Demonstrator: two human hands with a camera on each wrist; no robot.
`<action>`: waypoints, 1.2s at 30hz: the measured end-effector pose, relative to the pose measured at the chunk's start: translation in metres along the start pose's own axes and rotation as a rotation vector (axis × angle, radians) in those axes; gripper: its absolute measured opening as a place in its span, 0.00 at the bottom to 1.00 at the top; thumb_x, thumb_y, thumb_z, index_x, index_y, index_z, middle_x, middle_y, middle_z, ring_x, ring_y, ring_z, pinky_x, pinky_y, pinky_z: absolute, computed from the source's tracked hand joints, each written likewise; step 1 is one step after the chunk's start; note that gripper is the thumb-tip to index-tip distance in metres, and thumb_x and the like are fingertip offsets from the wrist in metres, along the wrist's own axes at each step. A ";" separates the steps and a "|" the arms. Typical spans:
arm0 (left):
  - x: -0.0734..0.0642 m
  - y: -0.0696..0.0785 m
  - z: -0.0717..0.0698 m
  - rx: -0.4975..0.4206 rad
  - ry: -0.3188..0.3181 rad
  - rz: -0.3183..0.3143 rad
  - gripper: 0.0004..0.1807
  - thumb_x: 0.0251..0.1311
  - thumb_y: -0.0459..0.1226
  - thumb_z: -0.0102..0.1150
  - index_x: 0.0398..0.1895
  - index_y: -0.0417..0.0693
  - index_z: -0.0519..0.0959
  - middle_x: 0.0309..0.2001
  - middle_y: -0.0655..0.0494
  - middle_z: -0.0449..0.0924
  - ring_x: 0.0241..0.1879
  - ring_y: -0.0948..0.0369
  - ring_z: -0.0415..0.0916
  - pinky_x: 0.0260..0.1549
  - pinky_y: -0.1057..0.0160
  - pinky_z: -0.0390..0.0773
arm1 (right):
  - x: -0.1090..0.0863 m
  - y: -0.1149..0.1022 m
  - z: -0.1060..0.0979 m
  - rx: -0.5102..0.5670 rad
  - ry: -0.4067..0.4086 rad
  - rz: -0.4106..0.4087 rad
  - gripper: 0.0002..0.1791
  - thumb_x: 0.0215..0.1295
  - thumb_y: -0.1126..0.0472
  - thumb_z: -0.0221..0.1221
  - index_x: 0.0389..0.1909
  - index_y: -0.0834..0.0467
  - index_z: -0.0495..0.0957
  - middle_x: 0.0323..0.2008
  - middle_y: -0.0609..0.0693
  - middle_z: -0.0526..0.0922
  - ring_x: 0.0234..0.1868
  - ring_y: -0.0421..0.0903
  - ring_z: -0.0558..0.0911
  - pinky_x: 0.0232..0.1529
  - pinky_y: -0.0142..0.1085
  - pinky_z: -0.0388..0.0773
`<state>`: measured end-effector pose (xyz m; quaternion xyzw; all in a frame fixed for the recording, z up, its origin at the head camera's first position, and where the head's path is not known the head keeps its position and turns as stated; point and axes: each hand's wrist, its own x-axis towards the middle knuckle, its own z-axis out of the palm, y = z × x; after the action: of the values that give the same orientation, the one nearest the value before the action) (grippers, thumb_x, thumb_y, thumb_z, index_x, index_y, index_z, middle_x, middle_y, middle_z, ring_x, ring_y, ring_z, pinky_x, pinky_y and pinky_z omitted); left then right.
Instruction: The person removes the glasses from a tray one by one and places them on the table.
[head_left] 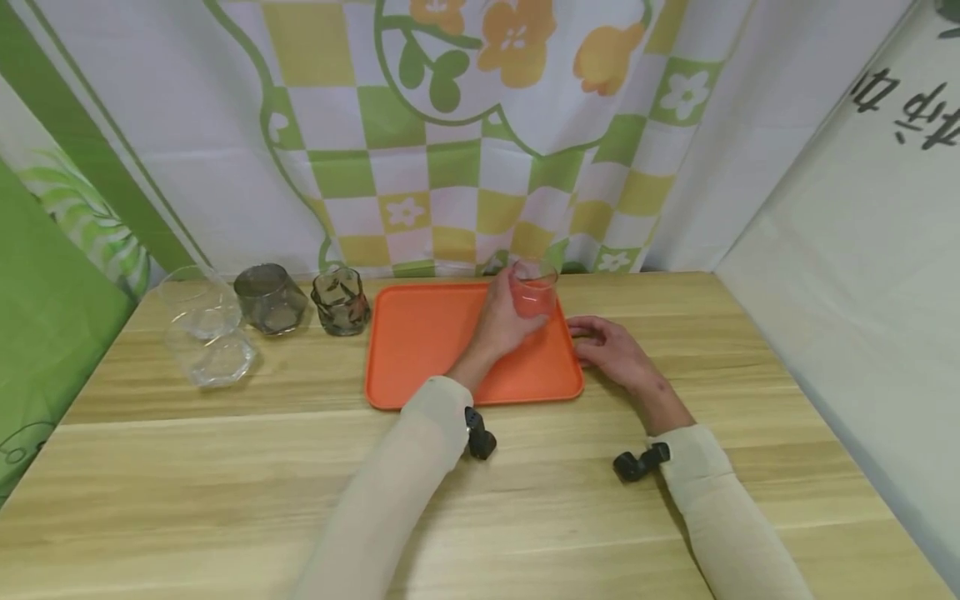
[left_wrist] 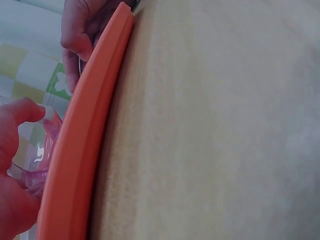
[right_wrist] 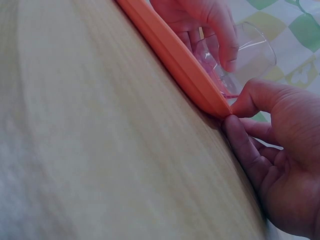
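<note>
A clear drinking glass (head_left: 534, 293) stands at the back right of the orange tray (head_left: 427, 342), which shows through it. My left hand (head_left: 504, 321) grips this glass, thumb on the near side; in the right wrist view the fingers of the left hand (right_wrist: 215, 25) curl about the glass (right_wrist: 257, 50). At the tray's right edge is my right hand (head_left: 615, 354). Close up, the right hand (right_wrist: 295, 145) pinches the tray's rim (right_wrist: 217, 106) between thumb and finger. From the left wrist, the tray's side (left_wrist: 85, 125) partly hides the glass (left_wrist: 42, 145).
Left of the tray stand a dark faceted glass (head_left: 341, 302), a grey tinted glass (head_left: 272, 298) and clear glasses (head_left: 221, 358) near the table's back left. A patterned curtain (head_left: 450, 183) hangs behind the wooden table (head_left: 225, 475). A white wall panel (head_left: 847, 250) rises at the right.
</note>
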<state>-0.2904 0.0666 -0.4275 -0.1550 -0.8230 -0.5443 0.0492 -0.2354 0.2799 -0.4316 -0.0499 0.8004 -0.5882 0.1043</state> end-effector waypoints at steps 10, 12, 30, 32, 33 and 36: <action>-0.001 -0.001 0.002 0.002 0.041 0.008 0.51 0.49 0.32 0.78 0.76 0.38 0.58 0.68 0.40 0.66 0.62 0.48 0.71 0.60 0.54 0.74 | 0.001 0.000 0.000 -0.007 0.002 0.001 0.30 0.70 0.71 0.57 0.71 0.71 0.65 0.64 0.69 0.72 0.49 0.46 0.81 0.44 0.35 0.83; -0.002 0.000 0.001 -0.004 0.044 0.010 0.51 0.49 0.32 0.78 0.75 0.37 0.58 0.68 0.40 0.66 0.62 0.48 0.71 0.60 0.53 0.74 | 0.002 0.000 0.000 -0.011 0.003 0.002 0.30 0.70 0.71 0.57 0.71 0.71 0.65 0.63 0.69 0.72 0.49 0.46 0.81 0.44 0.34 0.83; -0.016 0.009 -0.032 -0.039 0.019 -0.021 0.52 0.46 0.34 0.77 0.74 0.40 0.58 0.66 0.43 0.67 0.56 0.49 0.74 0.53 0.52 0.79 | 0.002 -0.001 0.002 -0.010 -0.002 0.002 0.29 0.69 0.71 0.57 0.71 0.70 0.66 0.63 0.68 0.73 0.49 0.46 0.82 0.44 0.35 0.83; -0.018 0.010 -0.037 -0.046 0.005 -0.015 0.52 0.46 0.34 0.77 0.74 0.42 0.58 0.67 0.43 0.67 0.56 0.50 0.74 0.53 0.52 0.79 | 0.002 -0.001 0.002 -0.013 0.001 0.004 0.29 0.69 0.71 0.57 0.71 0.70 0.67 0.63 0.68 0.73 0.49 0.46 0.82 0.44 0.35 0.83; -0.020 0.011 -0.039 -0.055 -0.004 -0.011 0.53 0.45 0.34 0.77 0.75 0.42 0.58 0.67 0.43 0.67 0.56 0.50 0.74 0.53 0.53 0.79 | 0.002 -0.001 0.002 -0.013 0.003 0.004 0.29 0.69 0.71 0.57 0.71 0.70 0.67 0.63 0.68 0.73 0.49 0.47 0.82 0.44 0.35 0.83; -0.025 0.014 -0.045 -0.061 -0.026 -0.002 0.53 0.44 0.33 0.78 0.75 0.44 0.58 0.66 0.43 0.67 0.56 0.51 0.74 0.52 0.53 0.79 | 0.002 -0.001 0.002 -0.022 0.006 0.008 0.29 0.69 0.71 0.57 0.71 0.70 0.67 0.63 0.68 0.73 0.50 0.48 0.82 0.44 0.35 0.83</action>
<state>-0.2668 0.0253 -0.4032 -0.1626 -0.8068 -0.5671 0.0334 -0.2372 0.2774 -0.4318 -0.0462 0.8072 -0.5792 0.1037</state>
